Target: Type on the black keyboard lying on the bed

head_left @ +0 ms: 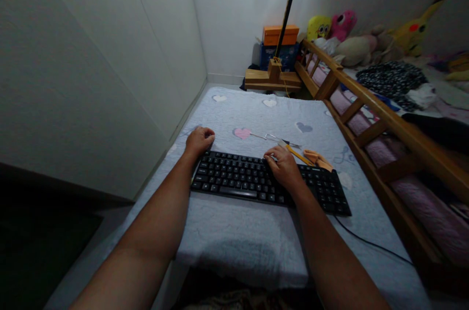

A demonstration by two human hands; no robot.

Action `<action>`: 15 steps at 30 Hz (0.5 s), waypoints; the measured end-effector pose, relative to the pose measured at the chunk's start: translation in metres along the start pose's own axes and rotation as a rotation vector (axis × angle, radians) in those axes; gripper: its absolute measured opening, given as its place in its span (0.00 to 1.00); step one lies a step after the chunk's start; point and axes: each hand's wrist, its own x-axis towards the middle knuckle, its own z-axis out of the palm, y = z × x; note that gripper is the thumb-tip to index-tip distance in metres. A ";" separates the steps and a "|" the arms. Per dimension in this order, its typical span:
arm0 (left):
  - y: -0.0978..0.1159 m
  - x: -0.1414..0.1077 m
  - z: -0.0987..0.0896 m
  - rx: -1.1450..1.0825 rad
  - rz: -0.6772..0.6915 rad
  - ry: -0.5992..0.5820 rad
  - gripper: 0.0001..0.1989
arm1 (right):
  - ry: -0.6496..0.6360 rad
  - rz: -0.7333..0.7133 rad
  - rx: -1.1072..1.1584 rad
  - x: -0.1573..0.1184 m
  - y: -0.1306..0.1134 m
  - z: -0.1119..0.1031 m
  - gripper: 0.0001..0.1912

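Note:
A black keyboard (238, 175) lies flat on the cloth-covered surface, its cable (370, 240) running off to the right. My left hand (200, 141) is by its far left corner, fingers curled and closed; whatever may be inside them is hidden. Over the keys right of the middle is my right hand (283, 164), thumb and fingers pinched together at the far edge, with anything between them too small to make out. Just beyond it are a yellow-handled tool (299, 155), a thin bent metal tool (274, 138) and a folded peach-coloured cloth (317, 159).
A pale blue cloth with hearts (234, 232) covers the surface. A white panel wall (146, 56) borders the left. Along the right runs a wooden bed rail (370, 110), with plush toys (353, 50) behind. Boxes (280, 35) and a wooden stand with a pole (274, 74) are at the back.

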 end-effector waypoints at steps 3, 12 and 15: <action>0.001 0.000 -0.001 -0.002 -0.014 -0.001 0.14 | -0.010 -0.007 0.002 0.000 -0.001 0.000 0.09; 0.002 -0.001 -0.002 -0.023 -0.012 0.006 0.13 | -0.028 -0.015 -0.004 -0.001 -0.003 0.002 0.09; 0.002 -0.001 -0.001 -0.015 -0.013 0.012 0.13 | -0.044 -0.008 -0.016 -0.001 -0.005 0.002 0.09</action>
